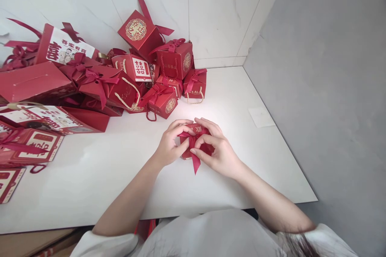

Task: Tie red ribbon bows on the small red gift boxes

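A small red gift box (186, 153) with gold lettering sits on the white table in front of me, partly covered by my fingers. Dark red ribbon (195, 164) is gathered on its top, one tail hanging down toward me. My left hand (173, 142) curls around the box's left side, its thumb and fingers closed on the ribbon. From the right, my right hand (217, 148) pinches the ribbon between thumb and index finger, while its other fingers rest over the box's far edge.
Red gift boxes (163, 102) with bows and rope handles are heaped at the back left. Larger red boxes (33, 82) lie along the left side. A pale square patch (261, 117) shows on the white table (256, 176) at right. A marbled wall (217, 16) stands behind.
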Demonstrator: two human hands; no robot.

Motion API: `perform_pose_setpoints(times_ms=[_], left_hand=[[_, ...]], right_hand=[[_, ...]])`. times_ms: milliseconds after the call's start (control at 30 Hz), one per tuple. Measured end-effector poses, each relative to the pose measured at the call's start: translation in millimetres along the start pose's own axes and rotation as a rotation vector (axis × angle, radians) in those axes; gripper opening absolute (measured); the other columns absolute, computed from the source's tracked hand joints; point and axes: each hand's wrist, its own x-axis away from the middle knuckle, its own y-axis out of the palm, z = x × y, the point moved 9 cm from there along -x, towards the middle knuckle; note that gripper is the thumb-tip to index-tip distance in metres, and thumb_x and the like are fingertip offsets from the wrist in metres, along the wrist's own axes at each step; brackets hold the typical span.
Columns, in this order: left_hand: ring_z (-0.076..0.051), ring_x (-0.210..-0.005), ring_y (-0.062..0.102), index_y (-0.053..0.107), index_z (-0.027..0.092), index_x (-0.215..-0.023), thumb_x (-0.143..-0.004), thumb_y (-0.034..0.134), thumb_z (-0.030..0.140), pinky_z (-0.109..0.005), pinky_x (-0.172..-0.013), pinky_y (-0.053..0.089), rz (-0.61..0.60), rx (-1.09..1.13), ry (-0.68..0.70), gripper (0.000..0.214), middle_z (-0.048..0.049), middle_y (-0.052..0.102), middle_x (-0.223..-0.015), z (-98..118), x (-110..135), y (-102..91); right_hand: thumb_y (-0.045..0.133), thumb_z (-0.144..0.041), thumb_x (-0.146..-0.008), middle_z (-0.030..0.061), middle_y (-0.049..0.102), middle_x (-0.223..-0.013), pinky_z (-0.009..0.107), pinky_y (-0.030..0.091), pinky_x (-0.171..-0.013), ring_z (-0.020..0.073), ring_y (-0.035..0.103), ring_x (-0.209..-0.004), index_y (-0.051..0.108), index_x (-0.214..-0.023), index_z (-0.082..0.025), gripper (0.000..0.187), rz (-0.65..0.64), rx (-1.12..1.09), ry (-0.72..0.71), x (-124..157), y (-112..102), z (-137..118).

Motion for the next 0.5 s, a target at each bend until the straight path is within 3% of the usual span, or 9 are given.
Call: perform_pose_setpoints(times_ms=[167, 267, 367, 500], left_hand=[[-0.022, -0.118, 0.06, 0.064, 0.021, -0.092, -0.084, 0.057, 0.012, -0.038, -0.101, 0.049, 0.024, -0.017, -0.038, 0.014, -0.0076, 0.061, -0.125, -5.6, -0.5, -2.1], [-0.024, -0.122, 0.058, 0.059, 0.023, -0.099, -0.083, 0.055, 0.015, -0.042, -0.105, 0.046, 0.065, 0.037, -0.022, 0.018, -0.0079, 0.061, -0.127, -2.9, 0.6, -8.4], [-0.025, -0.126, 0.055, 0.055, 0.022, -0.091, -0.088, 0.052, 0.021, -0.046, -0.108, 0.042, 0.172, 0.011, 0.037, 0.005, -0.0087, 0.061, -0.125, 10.0, 3.3, -20.6], [-0.028, -0.126, 0.055, 0.059, 0.021, -0.075, -0.085, 0.068, 0.036, -0.049, -0.11, 0.039, 0.191, -0.295, -0.008, 0.02, -0.0074, 0.062, -0.125, 22.0, 6.5, -20.7]], right_hand=[[0.073, -0.029, -0.085, 0.0052, 0.038, -0.16, 0.064, 0.023, -0.12, 0.0346, 0.028, -0.15, 0.069, -0.078, -0.024, 0.009, -0.09, 0.034, -0.011, -2.9, -3.3, -1.5], [0.071, -0.03, -0.087, 0.0058, 0.041, -0.158, 0.068, 0.014, -0.12, 0.035, 0.031, -0.149, 0.069, -0.082, -0.025, 0.007, -0.139, 0.06, -0.033, -3.6, -1.9, -2.6], [0.066, -0.027, -0.09, 0.0095, 0.049, -0.15, 0.064, 0.021, -0.12, 0.0312, 0.04, -0.144, 0.067, -0.094, -0.025, 0.004, -0.052, -0.018, -0.009, -6.3, -11.1, 1.9], [0.064, -0.02, -0.088, 0.0107, 0.051, -0.147, 0.057, 0.034, -0.116, 0.0297, 0.044, -0.141, 0.065, -0.102, -0.026, 0.015, 0.042, -0.01, 0.022, -9.0, -17.1, 13.4]])
